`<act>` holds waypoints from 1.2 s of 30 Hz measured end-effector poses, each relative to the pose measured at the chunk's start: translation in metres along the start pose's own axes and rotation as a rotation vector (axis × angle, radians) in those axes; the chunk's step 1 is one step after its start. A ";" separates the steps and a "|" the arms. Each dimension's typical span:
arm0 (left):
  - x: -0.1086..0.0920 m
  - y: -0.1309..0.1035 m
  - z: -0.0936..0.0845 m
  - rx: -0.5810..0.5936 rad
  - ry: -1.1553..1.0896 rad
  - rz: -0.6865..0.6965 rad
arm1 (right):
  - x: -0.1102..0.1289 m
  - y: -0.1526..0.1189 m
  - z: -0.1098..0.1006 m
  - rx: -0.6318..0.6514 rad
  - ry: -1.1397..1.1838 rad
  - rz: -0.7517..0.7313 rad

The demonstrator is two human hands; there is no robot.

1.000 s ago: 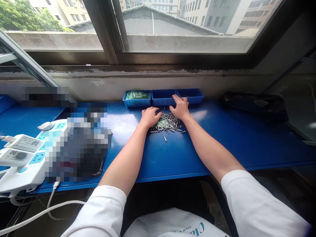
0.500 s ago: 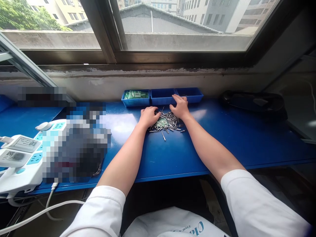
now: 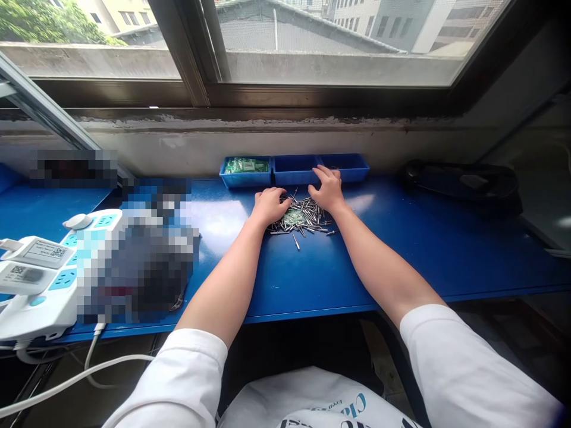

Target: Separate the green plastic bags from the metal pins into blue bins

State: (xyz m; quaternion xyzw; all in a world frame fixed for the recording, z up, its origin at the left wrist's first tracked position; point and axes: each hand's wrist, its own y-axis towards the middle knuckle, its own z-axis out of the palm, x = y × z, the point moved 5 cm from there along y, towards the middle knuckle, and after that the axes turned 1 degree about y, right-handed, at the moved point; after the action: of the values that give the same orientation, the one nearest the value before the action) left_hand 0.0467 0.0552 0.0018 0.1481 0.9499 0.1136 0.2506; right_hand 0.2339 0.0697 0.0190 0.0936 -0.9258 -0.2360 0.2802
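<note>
A loose pile of slim metal pins that look like pop rivets [image 3: 314, 213] lies on the blue tabletop [image 3: 307, 279], with green-and-white pieces [image 3: 293, 217] in its middle. My left hand [image 3: 269, 205] rests at the pile's left edge, fingers bent over it and thumb apart. On the other side my right hand [image 3: 329, 189] sits at the upper right edge, its thumb and fingers spread. Neither hand shows anything gripped, though the left fingertips are partly hidden. One rivet [image 3: 296, 241] lies apart in front of the pile.
Behind the pile stand three joined blue bins; the left bin [image 3: 245, 179] holds green packets, the right bin [image 3: 357, 173] some dark small items. A white power strip [image 3: 49, 303] with plugs lies left, beside a blurred object. A dark bag [image 3: 464, 184] lies right.
The view has tilted slightly, so the table sits a little higher in the picture. Both hands keep nearly the same place and pose around the pile.
</note>
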 end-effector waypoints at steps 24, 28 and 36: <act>-0.008 -0.005 -0.006 -0.001 -0.027 0.083 | 0.019 -0.015 0.013 0.332 0.240 -0.061; -0.007 -0.005 -0.006 -0.018 -0.055 0.090 | 0.015 -0.014 0.008 0.260 0.407 0.022; -0.022 -0.008 -0.016 -0.121 -0.211 0.251 | 0.022 -0.012 0.005 0.257 0.774 0.109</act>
State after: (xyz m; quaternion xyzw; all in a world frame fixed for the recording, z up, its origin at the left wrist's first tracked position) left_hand 0.0548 0.0381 0.0222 0.2612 0.8839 0.1847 0.3411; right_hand 0.2133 0.0541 0.0199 0.1605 -0.7776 -0.0505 0.6058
